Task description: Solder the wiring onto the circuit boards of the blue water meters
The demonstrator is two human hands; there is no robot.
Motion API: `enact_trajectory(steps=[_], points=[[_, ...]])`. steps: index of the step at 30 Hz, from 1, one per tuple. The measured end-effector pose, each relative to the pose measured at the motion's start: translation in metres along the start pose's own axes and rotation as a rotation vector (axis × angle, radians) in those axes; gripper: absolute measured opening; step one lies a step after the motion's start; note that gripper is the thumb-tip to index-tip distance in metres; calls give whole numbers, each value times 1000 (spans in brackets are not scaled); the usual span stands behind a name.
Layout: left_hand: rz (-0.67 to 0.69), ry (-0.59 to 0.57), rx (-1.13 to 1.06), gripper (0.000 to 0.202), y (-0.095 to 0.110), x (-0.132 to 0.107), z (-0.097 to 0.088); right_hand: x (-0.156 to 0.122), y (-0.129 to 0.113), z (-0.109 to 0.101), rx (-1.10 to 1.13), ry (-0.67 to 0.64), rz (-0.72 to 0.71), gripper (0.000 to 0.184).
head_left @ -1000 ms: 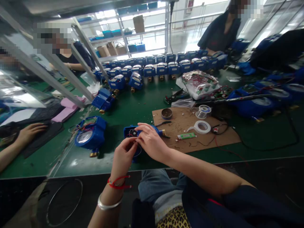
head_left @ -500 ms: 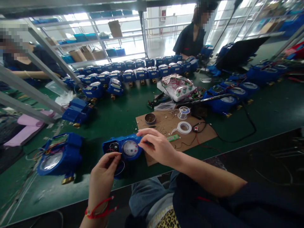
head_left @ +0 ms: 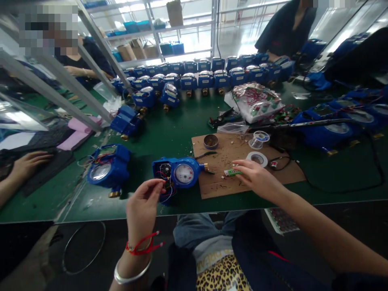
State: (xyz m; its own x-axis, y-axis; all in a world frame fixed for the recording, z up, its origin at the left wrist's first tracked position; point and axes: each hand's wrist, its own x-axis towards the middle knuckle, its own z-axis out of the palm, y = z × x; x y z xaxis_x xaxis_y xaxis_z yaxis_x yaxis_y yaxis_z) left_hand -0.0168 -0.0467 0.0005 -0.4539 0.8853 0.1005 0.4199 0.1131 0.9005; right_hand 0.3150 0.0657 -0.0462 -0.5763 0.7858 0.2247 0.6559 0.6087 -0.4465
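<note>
A blue water meter [head_left: 184, 173] lies face up near the table's front edge, its round dial showing and a brass fitting on its right. Its left side has an uncovered compartment [head_left: 163, 169] with a black part and thin wires. My left hand [head_left: 144, 200] is at that compartment, thumb and fingertips pinched on a thin wire [head_left: 170, 192]; the exact grip is small and partly hidden. Over the cardboard sheet [head_left: 212, 192], my right hand [head_left: 257, 178] has its fingers stretched out above a small green strip-shaped part [head_left: 232, 172], covering its right end. Whether they touch is unclear.
On the cardboard are a small round tin [head_left: 211, 141], a solder spool [head_left: 259, 139] and a white tape roll [head_left: 257, 159]. Another meter [head_left: 106, 169] stands left; meter rows [head_left: 189, 81] line the back. A co-worker's hand [head_left: 32, 163] rests at far left. A black cable [head_left: 339, 188] curves right.
My right hand has left the meter's right side and moved right to the green strip. My left hand stays pinched beside the compartment. The view has shifted, and a co-worker's hand now shows at left.
</note>
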Motion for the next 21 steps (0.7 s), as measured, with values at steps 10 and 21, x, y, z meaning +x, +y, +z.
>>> enact_trajectory(steps=[10,21], points=[[-98,1,-361,26,-3,-1,4,87,-7,62,-176,-266,-164,84],[-105,-1,-480,24,-6,-4,4,91,12,42,-458,-341,-198,46]])
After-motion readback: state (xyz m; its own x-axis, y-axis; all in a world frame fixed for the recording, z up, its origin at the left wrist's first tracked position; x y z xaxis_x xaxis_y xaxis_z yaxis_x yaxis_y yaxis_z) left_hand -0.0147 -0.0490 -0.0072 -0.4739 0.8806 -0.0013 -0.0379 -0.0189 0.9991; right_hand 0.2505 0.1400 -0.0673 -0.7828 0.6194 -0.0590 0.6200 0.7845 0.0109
